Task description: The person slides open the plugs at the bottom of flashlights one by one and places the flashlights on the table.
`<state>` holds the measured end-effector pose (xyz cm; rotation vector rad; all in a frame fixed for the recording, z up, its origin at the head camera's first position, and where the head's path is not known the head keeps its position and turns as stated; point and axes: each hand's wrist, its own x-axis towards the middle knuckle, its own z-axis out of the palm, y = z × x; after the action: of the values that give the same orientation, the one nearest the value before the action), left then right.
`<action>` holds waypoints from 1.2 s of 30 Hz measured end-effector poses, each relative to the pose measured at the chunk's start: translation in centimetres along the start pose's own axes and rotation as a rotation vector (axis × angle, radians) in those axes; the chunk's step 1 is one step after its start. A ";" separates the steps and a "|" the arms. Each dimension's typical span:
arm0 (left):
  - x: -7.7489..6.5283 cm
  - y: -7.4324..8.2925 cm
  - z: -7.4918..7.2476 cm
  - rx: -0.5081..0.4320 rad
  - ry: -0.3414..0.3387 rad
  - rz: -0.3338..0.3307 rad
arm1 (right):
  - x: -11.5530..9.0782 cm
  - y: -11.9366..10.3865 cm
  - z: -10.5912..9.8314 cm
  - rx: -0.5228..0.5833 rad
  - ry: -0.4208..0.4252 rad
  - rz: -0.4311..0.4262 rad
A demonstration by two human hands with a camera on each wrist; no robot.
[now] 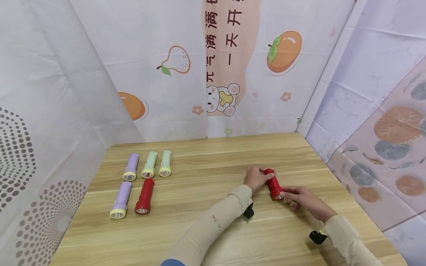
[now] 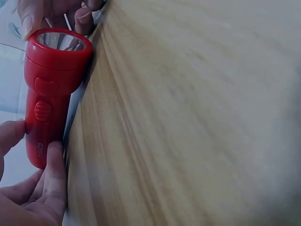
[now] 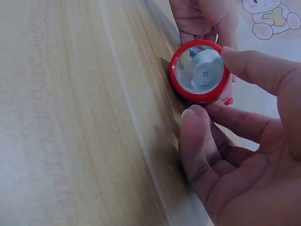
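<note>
A red flashlight [image 1: 275,187] lies at the right part of the wooden table, its lens end toward the near side. My left hand [image 1: 256,178] pinches its tail end between thumb and fingers. At the lens rim, my right hand [image 1: 304,200] holds the head with thumb and fingertips. The left wrist view shows the ribbed switch [image 2: 43,111] on the flashlight's body, with a thumb and finger on either side of the tail below it. In the right wrist view the round lens [image 3: 199,70] faces the camera, and the right thumb touches its red rim.
On the table's left side stand two rows of flashlights. The back row has a purple one [image 1: 131,167] and two green ones [image 1: 149,164]; a purple one [image 1: 121,199] and a red one [image 1: 145,195] lie in front. Printed curtains [image 1: 186,122] border the wooden table [image 1: 206,166].
</note>
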<state>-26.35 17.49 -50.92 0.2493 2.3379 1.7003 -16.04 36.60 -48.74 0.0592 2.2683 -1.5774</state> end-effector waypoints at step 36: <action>-7.2 -3.5 -14.0 0.048 -0.149 0.201 | 0.6 -5.8 5.9 -0.102 0.189 -0.188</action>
<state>-23.54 1.68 -49.45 0.6170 2.3117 1.6485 -16.42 28.96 -45.49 -0.0344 2.5636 -1.6045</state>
